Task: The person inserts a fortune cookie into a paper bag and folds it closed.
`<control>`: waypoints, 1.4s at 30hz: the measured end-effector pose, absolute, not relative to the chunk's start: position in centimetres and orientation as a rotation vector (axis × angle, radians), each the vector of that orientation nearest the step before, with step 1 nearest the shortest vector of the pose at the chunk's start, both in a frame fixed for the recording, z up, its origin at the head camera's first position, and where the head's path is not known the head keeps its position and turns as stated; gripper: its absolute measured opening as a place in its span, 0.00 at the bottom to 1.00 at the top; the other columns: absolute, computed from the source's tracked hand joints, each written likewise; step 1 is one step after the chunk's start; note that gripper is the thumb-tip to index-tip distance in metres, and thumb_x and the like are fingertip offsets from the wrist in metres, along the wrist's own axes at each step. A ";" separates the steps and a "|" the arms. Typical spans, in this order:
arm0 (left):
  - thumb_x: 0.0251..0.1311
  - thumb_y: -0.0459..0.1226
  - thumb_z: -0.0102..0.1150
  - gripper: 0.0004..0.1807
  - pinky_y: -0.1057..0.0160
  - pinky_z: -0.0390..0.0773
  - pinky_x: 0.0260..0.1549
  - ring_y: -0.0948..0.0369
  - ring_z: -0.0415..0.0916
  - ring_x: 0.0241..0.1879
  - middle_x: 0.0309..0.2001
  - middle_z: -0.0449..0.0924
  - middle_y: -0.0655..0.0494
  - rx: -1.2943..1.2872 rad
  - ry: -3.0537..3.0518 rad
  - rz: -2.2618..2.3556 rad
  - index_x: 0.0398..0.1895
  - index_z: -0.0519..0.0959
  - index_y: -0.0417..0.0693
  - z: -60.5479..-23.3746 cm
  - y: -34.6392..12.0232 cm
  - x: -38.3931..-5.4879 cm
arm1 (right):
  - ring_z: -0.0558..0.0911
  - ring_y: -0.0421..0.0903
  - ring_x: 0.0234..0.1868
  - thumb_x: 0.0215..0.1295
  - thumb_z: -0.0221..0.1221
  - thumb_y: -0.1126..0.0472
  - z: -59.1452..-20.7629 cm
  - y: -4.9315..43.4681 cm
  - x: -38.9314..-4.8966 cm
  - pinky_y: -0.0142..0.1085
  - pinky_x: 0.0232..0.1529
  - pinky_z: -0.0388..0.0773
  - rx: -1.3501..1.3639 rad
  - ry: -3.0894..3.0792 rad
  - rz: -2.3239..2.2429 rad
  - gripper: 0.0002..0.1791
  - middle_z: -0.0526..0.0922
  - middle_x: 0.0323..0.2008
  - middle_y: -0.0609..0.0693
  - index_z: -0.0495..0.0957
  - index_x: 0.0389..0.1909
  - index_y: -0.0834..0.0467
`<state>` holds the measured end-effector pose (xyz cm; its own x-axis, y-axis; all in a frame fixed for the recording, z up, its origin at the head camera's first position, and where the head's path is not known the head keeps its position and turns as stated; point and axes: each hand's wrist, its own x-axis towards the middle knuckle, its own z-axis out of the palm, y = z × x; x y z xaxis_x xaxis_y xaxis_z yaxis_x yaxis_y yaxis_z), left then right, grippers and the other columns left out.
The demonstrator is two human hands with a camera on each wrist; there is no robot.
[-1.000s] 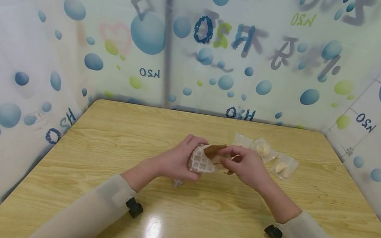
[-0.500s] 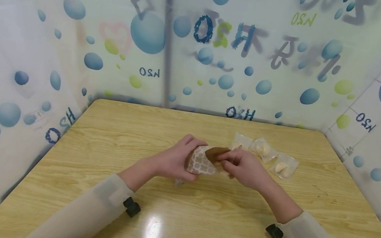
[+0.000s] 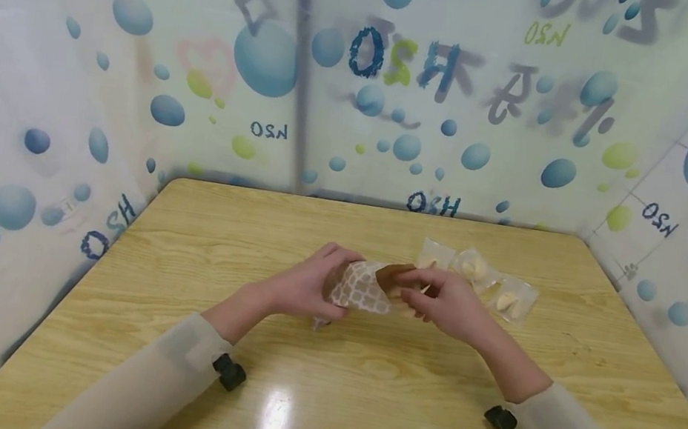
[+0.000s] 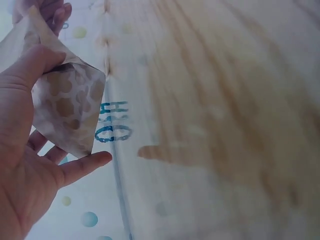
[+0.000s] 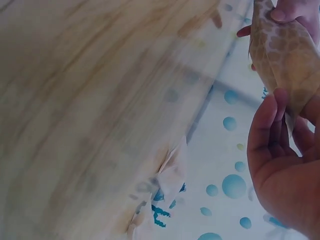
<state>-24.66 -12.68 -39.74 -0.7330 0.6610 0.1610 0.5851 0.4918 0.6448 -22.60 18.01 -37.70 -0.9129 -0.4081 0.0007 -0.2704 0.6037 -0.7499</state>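
Note:
A paper bag (image 3: 362,289) with a brown and white lattice pattern is held above the table, lying sideways with its mouth to the right. My left hand (image 3: 311,283) grips its left end; in the left wrist view the thumb lies over the folded paper (image 4: 70,100). At the mouth, where the plain brown inside shows, my right hand (image 3: 447,306) pinches the edge of the paper. The right wrist view has those fingers (image 5: 272,125) bent against the bag (image 5: 287,55). What lies inside the bag is hidden.
Behind my right hand, several small clear packets lie on the wooden table (image 3: 212,239), among them a right packet (image 3: 514,301) and a middle packet (image 3: 474,266) with pale pieces inside. A patterned wall covering (image 3: 363,135) rises behind the table's far edge.
My left hand has shifted a little to the left with its end of the bag. More of the patterned side now shows between the hands. My right hand stays near the mouth.

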 end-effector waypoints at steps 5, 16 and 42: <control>0.56 0.38 0.81 0.48 0.48 0.78 0.66 0.53 0.70 0.63 0.67 0.70 0.47 1.085 2.646 1.053 0.79 0.67 0.51 -39.9 -13.1 -24.7 | 0.86 0.53 0.36 0.82 0.62 0.57 -37.7 19.8 -22.5 0.47 0.38 0.88 -0.552 2.644 -1.231 0.18 0.87 0.49 0.58 0.85 0.67 0.55; 0.57 0.39 0.81 0.50 0.46 0.76 0.68 0.51 0.69 0.65 0.69 0.68 0.44 1.037 2.651 1.054 0.82 0.64 0.48 -40.0 -13.7 -24.9 | 0.87 0.55 0.40 0.84 0.61 0.52 -37.9 28.6 -23.4 0.42 0.42 0.88 -0.345 2.695 -1.269 0.24 0.87 0.50 0.62 0.80 0.72 0.61; 0.60 0.41 0.81 0.49 0.47 0.79 0.66 0.52 0.70 0.64 0.68 0.68 0.46 1.042 2.632 1.055 0.82 0.64 0.51 -39.9 -13.4 -24.7 | 0.85 0.56 0.51 0.83 0.61 0.45 -39.5 35.5 -25.4 0.38 0.42 0.83 -0.155 2.697 -0.905 0.31 0.79 0.67 0.75 0.75 0.74 0.61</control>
